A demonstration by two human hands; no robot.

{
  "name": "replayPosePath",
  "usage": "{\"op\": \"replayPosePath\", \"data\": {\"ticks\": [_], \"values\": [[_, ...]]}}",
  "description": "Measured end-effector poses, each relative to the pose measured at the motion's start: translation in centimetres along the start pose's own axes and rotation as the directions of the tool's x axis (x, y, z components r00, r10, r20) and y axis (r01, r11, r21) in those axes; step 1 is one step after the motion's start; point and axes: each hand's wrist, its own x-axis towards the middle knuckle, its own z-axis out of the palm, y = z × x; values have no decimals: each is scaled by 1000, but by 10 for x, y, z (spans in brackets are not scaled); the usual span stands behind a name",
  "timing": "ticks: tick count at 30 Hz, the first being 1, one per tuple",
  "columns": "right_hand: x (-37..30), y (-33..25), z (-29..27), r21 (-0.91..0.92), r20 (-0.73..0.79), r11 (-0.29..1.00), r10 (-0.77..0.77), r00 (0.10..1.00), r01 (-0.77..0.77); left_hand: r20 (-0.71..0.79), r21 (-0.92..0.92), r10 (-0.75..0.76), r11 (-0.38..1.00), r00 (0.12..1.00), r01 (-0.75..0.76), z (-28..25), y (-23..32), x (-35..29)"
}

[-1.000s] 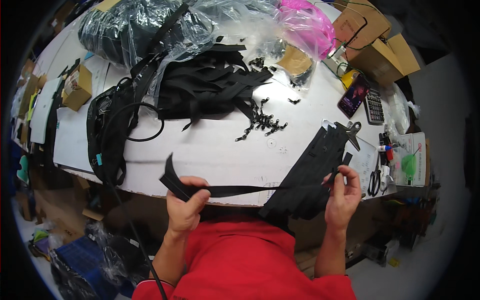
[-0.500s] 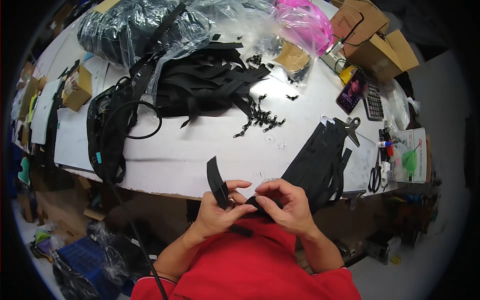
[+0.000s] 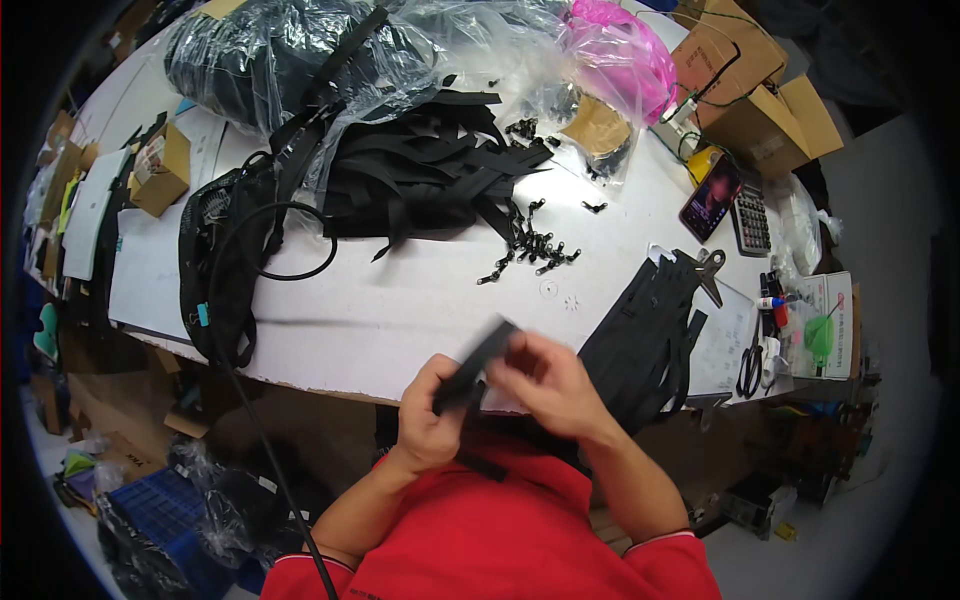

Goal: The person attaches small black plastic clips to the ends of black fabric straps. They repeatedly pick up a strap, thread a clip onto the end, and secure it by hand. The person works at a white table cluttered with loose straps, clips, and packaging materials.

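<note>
Black flat fabric strip slants over the near edge of the white flat table, pinched in our left hand; whether our blurred right hand pinches it, we cannot tell. We do best holding it untwisted, clear of the clipped black fabric strips at the table's right.

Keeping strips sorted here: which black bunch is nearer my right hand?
The rightmost bundle, laid lengthwise beside the metal clip; the other, a loose heap, lies farther off, beside the clear plastic bag.
</note>
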Motion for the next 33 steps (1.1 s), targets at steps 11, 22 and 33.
{"op": "replayPosePath", "data": {"ticks": [11,22,33], "values": [[73,14,-28,-215,-217,943,-301,929,255,-10,-201,-145,970,989,140,-19,14,5],[-17,31,-26,935,218,237,211,953,-266,132,-185,-298,929,945,319,7,12,17],[-32,32,-21,62,-78,977,-200,977,205,121,-103,-237,963,964,250,16,13,13]]}}
